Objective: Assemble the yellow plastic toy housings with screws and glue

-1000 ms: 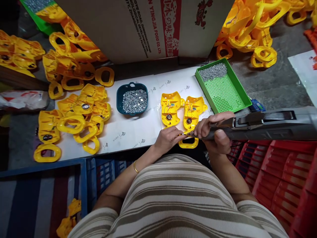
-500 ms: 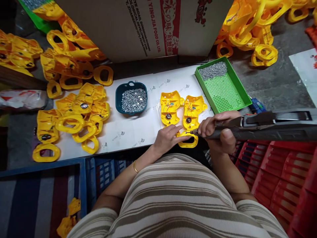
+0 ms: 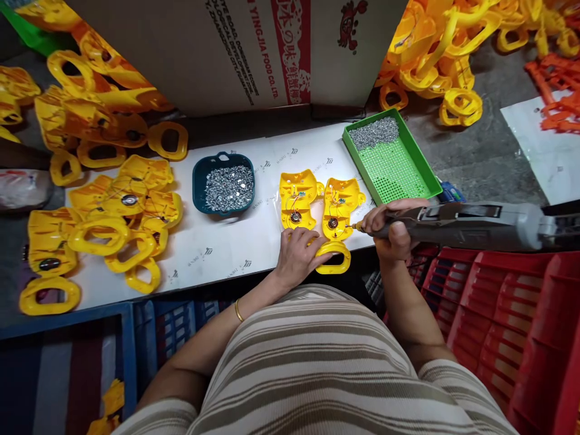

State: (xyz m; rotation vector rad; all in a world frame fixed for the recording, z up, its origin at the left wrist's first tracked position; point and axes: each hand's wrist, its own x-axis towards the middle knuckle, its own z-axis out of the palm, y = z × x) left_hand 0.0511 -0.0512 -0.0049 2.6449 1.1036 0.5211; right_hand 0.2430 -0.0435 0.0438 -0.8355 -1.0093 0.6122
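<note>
Two yellow plastic shell halves, a left one [image 3: 296, 187] and a right one [image 3: 341, 192], lie side by side on the white board, their insides facing up with wires and a round metal part each. A ring-shaped handle [image 3: 345, 257] of the same yellow is at the board's front edge. My left hand [image 3: 294, 257] is closed on the ring handle's left side, fingers bent near the shells' lower ends. My right hand [image 3: 389, 229] grips a dark electric screwdriver [image 3: 471, 226] held nearly level. Its bit points left, at the right shell's lower right edge.
A dark teal tray [image 3: 198, 187] of screws stands left of the shells, a green basket [image 3: 423, 175] of screws to the right. More yellow shells [image 3: 131, 199] are piled at the left. Behind stands a carton [image 3: 203, 54]; red crates [image 3: 489, 326] are at lower right.
The view has shifted, so the board's things appear further left. The screwdriver's bit has moved from the ring handle up to the right shell's lower edge. My left hand's fingers are more bent.
</note>
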